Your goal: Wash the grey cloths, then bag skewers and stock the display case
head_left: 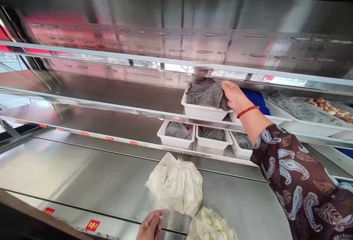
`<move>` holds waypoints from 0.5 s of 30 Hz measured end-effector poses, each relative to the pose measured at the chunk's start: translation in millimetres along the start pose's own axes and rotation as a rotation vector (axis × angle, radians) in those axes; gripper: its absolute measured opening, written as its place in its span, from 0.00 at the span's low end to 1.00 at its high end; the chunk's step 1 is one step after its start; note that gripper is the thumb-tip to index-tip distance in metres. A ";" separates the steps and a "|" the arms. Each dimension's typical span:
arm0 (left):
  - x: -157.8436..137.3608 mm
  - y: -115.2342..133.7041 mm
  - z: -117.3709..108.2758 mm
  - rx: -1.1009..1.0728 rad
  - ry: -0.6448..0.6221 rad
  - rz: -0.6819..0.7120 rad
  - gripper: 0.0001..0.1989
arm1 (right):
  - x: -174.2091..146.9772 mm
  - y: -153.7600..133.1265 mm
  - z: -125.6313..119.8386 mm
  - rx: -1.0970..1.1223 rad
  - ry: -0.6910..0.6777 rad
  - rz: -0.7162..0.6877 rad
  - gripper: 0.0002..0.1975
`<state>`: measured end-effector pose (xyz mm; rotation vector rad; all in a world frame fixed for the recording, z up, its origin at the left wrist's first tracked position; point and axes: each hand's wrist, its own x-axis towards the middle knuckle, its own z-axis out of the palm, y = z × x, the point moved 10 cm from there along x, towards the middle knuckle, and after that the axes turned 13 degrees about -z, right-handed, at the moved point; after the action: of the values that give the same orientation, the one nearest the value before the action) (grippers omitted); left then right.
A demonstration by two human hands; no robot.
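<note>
On the upper shelf, my right hand (232, 93) pinches the edge of a dark grey cloth (205, 95). The cloth lies over a white plastic tray (204, 113) and hides what is in it. My left hand (151, 227) is low in the view, its fingers curled together; whether a thin bit of plastic is between them is hard to make out. Just above it on the steel counter sits a knotted clear plastic bag (178, 185) with pale contents. A second bag (212, 227) with pale yellowish-green contents is cut off by the bottom edge.
Smaller white trays (176, 142) under grey cloths stand on the lower shelf. Right of my right hand are a blue cloth (253, 98) and a tray of brownish mushroom-like pieces (328, 108). Metal shelf rails (124, 108) run across. Red labels (93, 225) mark the front edges.
</note>
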<state>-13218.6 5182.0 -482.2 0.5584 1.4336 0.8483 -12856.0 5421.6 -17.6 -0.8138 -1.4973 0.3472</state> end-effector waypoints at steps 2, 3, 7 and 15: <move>-25.3 62.7 15.9 0.153 0.039 0.236 0.24 | -2.8 0.1 2.0 -0.017 0.005 0.000 0.19; -43.4 103.2 30.5 0.256 0.045 0.402 0.21 | -4.7 -1.0 5.5 -0.020 -0.010 -0.005 0.18; -126.3 258.0 118.0 0.712 0.126 1.008 0.16 | -14.6 -9.8 19.4 -0.034 -0.060 -0.048 0.16; -158.7 407.7 263.3 1.163 0.527 1.272 0.22 | -35.8 -22.7 21.7 -0.137 -0.277 -0.097 0.14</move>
<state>-13017.3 5344.9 -42.0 2.4378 1.9468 1.0653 -12886.1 5387.5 -31.7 -0.8217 -1.8291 0.2966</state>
